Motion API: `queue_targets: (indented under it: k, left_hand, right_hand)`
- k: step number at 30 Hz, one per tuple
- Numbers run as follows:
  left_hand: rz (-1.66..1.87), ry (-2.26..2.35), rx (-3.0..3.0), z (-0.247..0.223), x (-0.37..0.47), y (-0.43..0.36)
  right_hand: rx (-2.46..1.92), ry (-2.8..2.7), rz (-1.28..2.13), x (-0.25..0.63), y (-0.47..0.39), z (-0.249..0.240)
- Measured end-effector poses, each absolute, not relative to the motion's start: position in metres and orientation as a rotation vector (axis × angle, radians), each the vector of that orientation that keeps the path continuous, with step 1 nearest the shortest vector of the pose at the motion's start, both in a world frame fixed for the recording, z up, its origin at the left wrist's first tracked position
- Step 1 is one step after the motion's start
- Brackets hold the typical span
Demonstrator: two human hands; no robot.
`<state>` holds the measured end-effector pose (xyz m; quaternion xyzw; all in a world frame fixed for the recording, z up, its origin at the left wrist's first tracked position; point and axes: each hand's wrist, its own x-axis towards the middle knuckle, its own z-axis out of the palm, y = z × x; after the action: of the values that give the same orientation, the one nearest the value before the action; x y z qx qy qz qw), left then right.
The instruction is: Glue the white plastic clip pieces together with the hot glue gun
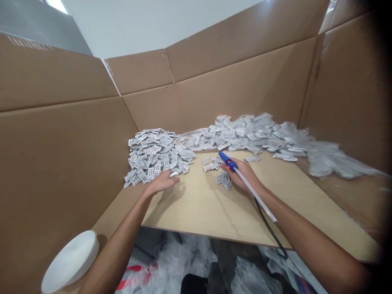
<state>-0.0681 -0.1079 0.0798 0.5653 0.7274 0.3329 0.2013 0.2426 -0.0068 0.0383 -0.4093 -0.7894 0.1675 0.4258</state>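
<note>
In my right hand (243, 173) is a blue hot glue gun (229, 161), its nozzle pointing away to the upper left. A long whitish glue stick (257, 197) sticks out of its back, and a black cord (269, 228) hangs below. My left hand (161, 182) is closed at the front edge of a heap of flat grey pieces (153, 153) with white outlines, and pinches one small grey-and-white piece (174, 174). Between the hands, several loose pieces (212, 166) lie near the nozzle, and a small cluster (225, 179) rests just left of my right wrist.
Bagged grey pieces (245, 132) are heaped along the back and right. Cardboard walls (232, 85) enclose the wooden board (196, 208) on the left, back and right. A white round tub (72, 261) stands at lower left. Clear plastic bags (180, 257) lie below the board's front edge.
</note>
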Motion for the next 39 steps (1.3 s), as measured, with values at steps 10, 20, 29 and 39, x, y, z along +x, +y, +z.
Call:
queue_targets:
  k: [10,20,29,39]
  left_hand:
    - [0.701,2.285,1.502,0.046,-0.058,-0.102]
    - [0.752,2.331,1.516,0.044,-0.051,-0.089]
    - [0.761,2.185,1.636,0.043,-0.033,-0.090]
    - [1.226,1.313,1.570,0.055,0.059,-0.049]
  right_hand:
    - [-1.041,-1.981,0.399,0.242,-0.001,0.033]
    - [-1.019,-1.969,0.413,0.243,-0.003,0.035]
    - [-1.009,-1.948,0.475,0.243,-0.009,0.040]
    - [-0.787,-1.821,0.930,0.239,-0.006,0.035]
